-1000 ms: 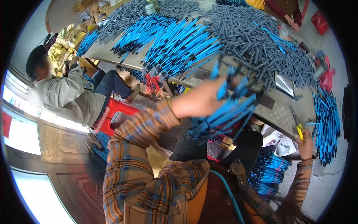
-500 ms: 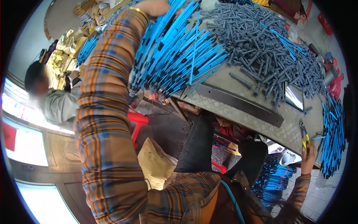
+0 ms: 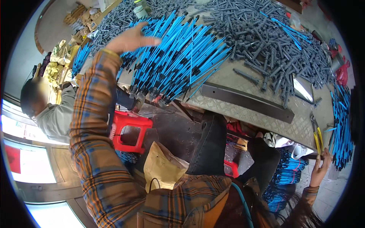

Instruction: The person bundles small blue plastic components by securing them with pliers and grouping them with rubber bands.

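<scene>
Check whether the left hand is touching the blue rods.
Cannot tell. In the head view, the left hand, open with its thumb out, overlaps the blue rods, but this downward angle shows neither contact nor gap plainly.

Single head-worn fisheye view, facing down and forward, close above table (image 3: 228, 76)

Near the nine o'clock edge of a busy workshop, small reddish markings (image 3: 29, 132) stand on a bright window pane (image 3: 12, 122) behind a seated worker (image 3: 57, 119), too faint in the glare to be made out. Just below them, between eight and nine o'clock, a red panel (image 3: 13, 159) shows against the lit glass, and whether it carries lettering cannot be told. No words or numbers are legible.
</scene>
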A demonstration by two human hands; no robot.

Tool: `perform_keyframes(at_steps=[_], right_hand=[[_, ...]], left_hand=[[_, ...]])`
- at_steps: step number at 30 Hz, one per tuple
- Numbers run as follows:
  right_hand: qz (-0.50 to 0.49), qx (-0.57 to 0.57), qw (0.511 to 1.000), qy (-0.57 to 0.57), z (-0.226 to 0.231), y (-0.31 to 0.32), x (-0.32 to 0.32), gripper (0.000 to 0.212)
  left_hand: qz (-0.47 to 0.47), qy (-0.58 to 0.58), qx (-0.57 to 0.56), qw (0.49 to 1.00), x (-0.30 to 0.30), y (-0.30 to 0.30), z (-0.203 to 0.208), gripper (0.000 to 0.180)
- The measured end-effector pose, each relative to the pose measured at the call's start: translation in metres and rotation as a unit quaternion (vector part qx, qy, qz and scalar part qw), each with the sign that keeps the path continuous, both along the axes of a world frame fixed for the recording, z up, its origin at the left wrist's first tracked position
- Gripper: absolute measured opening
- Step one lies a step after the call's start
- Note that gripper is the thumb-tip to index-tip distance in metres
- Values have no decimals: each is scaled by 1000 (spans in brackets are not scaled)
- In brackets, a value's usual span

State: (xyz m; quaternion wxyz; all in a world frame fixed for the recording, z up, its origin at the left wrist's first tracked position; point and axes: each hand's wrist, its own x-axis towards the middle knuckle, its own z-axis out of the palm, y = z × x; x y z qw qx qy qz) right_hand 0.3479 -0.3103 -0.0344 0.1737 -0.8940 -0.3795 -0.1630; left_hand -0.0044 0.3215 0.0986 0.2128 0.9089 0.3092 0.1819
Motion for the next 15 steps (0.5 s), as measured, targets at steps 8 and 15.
perform_keyframes(at_steps=[8, 15], right_hand=[[49, 40, 998, -8, 13, -28, -44, 22], [-17, 131, 989, 63, -33, -98, -83, 29]], left_hand=[[31, 120, 46, 991, -10, -37, 7, 72], [-352, -45, -156, 922, 27, -56, -22, 48]])
